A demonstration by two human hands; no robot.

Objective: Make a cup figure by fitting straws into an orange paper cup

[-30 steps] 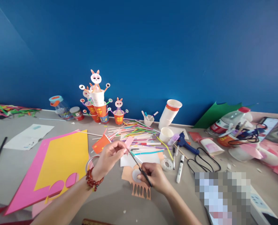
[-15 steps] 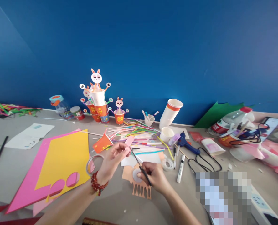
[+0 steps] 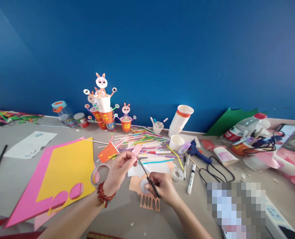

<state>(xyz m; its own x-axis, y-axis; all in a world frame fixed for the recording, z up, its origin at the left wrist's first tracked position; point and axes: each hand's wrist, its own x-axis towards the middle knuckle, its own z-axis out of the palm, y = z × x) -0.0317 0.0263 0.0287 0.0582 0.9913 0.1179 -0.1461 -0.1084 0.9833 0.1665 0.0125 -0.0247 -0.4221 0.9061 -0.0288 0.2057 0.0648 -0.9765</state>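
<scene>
My left hand (image 3: 120,167), with a red bead bracelet (image 3: 105,196) on its wrist, pinches a small pink paper piece (image 3: 137,149). The scissors (image 3: 151,183) are gripped in my right hand (image 3: 162,187), their blades reaching up to the paper at my left fingertips. Whether the blades are parted is too fine to tell. Below them on the table lie a peach paper sheet (image 3: 135,186) with a row of petal-shaped cutouts and a pale round disc (image 3: 145,186). An orange paper cup (image 3: 108,152) lies tipped over beyond my left hand.
Yellow card (image 3: 70,166) over pink card lies at left, near a tape ring (image 3: 94,176). Colored straws (image 3: 147,142) spread behind my hands. Rabbit-faced cups (image 3: 126,124) stand by the wall. At right are a blue glue gun (image 3: 198,154) with its cord, a marker (image 3: 191,179) and a bottle (image 3: 247,127).
Almost nothing differs. My hands, the pink paper and the scissors keep nearly the same pose, and the whole view has shifted very slightly.
</scene>
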